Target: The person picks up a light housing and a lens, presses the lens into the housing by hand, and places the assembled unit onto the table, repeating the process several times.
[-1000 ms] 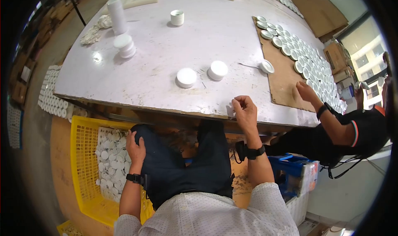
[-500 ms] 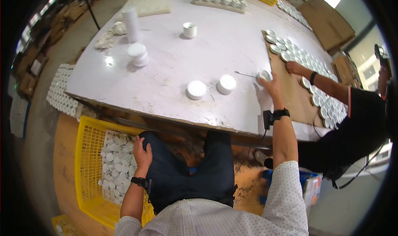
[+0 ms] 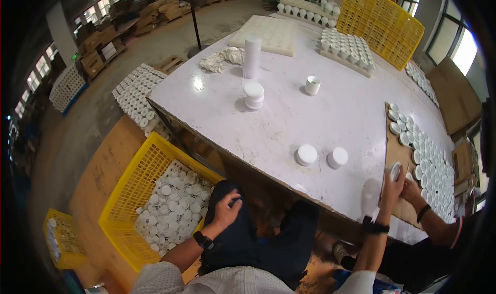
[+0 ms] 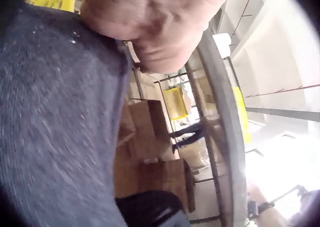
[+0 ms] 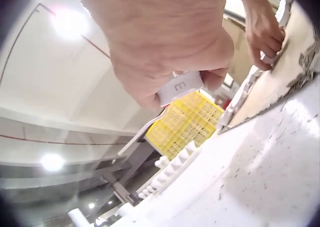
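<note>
My right hand [image 3: 392, 189] grips a shallow round white part [image 3: 395, 171] over the cardboard's near edge. In the right wrist view this part [image 5: 180, 87] has a letter on its side, and a thin white wire [image 5: 145, 132] trails off near it. My left hand [image 3: 226, 212] lies loosely on my left thigh, fingers relaxed, holding nothing. On the table [image 3: 351, 121], two round white pieces [image 3: 306, 154] sit left of my right hand. Farther back stand a small stack of white discs [image 3: 253, 96], a white cylinder [image 3: 252, 59] and a hollow white cup [image 3: 312, 85].
Another person's hand [image 3: 412, 192] is right beside mine, over the cardboard sheet [image 3: 397, 152] with its rows of round white parts [image 3: 431, 167]. A yellow crate [image 3: 124, 206] of white discs stands left of my legs. White trays and a yellow basket [image 3: 380, 25] are farther back.
My right hand rose from the table's edge, took the round part with the wire and moved it right, over the cardboard. The other person's hand came close. The head view swung left and upward.
</note>
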`<state>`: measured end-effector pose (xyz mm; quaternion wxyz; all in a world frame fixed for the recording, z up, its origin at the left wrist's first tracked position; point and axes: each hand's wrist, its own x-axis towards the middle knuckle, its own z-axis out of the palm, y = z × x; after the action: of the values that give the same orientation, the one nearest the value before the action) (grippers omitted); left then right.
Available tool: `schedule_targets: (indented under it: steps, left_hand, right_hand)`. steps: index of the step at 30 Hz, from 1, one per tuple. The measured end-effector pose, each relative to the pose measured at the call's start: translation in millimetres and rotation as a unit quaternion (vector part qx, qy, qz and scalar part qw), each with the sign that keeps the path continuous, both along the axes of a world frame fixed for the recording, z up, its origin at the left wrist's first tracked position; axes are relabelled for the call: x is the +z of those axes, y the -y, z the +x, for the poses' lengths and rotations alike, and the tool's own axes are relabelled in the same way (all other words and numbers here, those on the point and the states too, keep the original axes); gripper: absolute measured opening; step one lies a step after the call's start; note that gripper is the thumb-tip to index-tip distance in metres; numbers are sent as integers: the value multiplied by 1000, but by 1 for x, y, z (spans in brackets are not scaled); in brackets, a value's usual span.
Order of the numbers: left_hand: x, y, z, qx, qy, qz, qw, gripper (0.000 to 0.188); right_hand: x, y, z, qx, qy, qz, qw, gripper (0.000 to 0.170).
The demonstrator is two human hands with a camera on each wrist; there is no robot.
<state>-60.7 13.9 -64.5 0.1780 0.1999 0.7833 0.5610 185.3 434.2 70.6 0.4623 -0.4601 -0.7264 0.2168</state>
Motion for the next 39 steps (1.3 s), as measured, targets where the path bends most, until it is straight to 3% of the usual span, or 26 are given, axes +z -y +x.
schedule_targets:
  steps: [1, 3, 4, 6, 9, 10, 12, 14, 17, 18, 20, 22, 24, 26, 27, 29, 33, 39]
  left_hand:
    - [16, -10, 9, -33, 53, 51, 997, 30]
    - [48, -30, 24, -110, 126, 164, 972, 29]
    - [63, -39, 28, -165, 175, 204, 949, 39]
    - [80, -53, 32, -280, 166, 178, 929, 56]
    - [83, -62, 46, -362, 330, 170, 855, 71]
    - [82, -63, 52, -370, 370, 241, 818, 72]
    - [83, -56, 55, -366, 268, 118, 884, 72]
    - [85, -43, 52, -343, 313, 113, 879, 72]
    - [79, -27, 52, -305, 240, 184, 903, 68]
    - [76, -20, 51, -290, 266, 187, 900, 65]
    - [82, -8, 48, -280, 391, 202, 853, 64]
    - [73, -2, 51, -273, 402, 192, 853, 64]
    - [66, 0, 56, -264, 407, 183, 855, 63]
    - [61, 0, 60, -270, 389, 138, 870, 64]
    - [60, 0, 61, -270, 391, 140, 869, 64]
    - [60, 1, 61, -256, 363, 127, 887, 64]
    - [55, 9, 57, -230, 388, 160, 878, 65]
    - [49, 15, 57, -224, 409, 167, 869, 66]
  right_hand:
    - [5, 24, -2, 47, -1, 6, 999, 55]
    - [-9, 61, 2, 120, 123, 28, 985, 59]
    - [-1, 93, -11, 253, 67, 52, 964, 63]
    - [8, 147, -33, 379, 96, 63, 918, 65]
    - [7, 195, -54, 512, 155, 55, 843, 70]
    - [3, 206, -61, 541, 162, 74, 822, 72]
    - [-6, 222, -70, 571, 186, 53, 798, 75]
    - [-9, 231, -76, 593, 196, 44, 780, 77]
    - [4, 230, -83, 620, 168, 22, 766, 72]
    - [13, 222, -85, 624, 176, 36, 760, 68]
    - [12, 193, -85, 534, 136, 30, 834, 57]
    - [6, 158, -96, 304, 97, -53, 946, 51]
    - [-17, 106, -105, 178, 67, -17, 982, 49]
    - [-18, 76, -115, 88, 90, -89, 988, 50]
    - [-21, 66, -118, 88, 93, -88, 988, 50]
    - [-25, 53, -121, 130, 39, -243, 960, 50]
    - [-27, 48, -126, 134, -6, -275, 952, 46]
    - [-44, 31, -112, 81, -164, -321, 929, 30]
